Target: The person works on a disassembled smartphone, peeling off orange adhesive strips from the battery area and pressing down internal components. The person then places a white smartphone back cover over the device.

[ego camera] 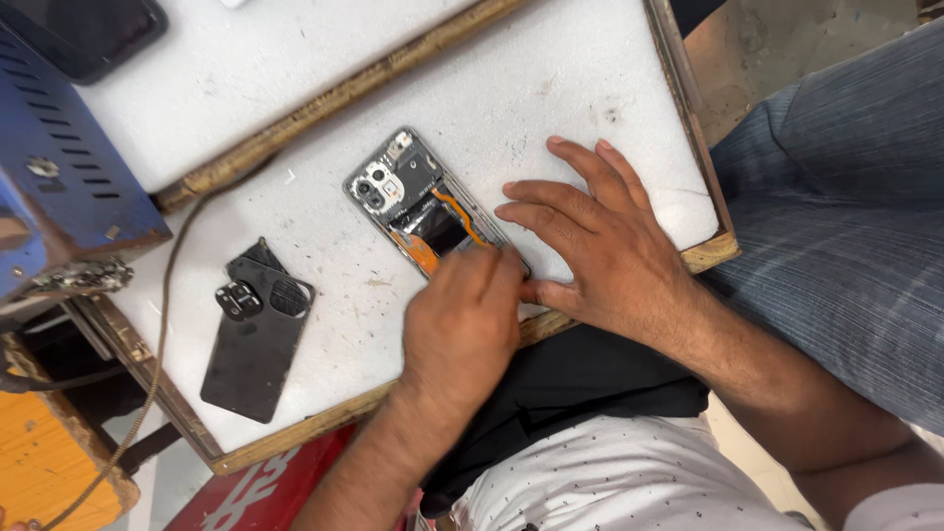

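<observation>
bright, even light falls from above on the white foam board point(551, 88), which nears overexposure. shadows are soft and short beneath the left hand point(462, 324) and right hand point(600, 246). the left hand's fingertips point(492, 261) show slight motion blur. frame edges bend mildly, as with a wide lens.

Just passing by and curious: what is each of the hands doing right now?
Left hand: closed, fingertips pinched on the opened phone; what they pinch cannot be told.
Right hand: open, fingers spread flat, beside the phone on the white board.
</observation>
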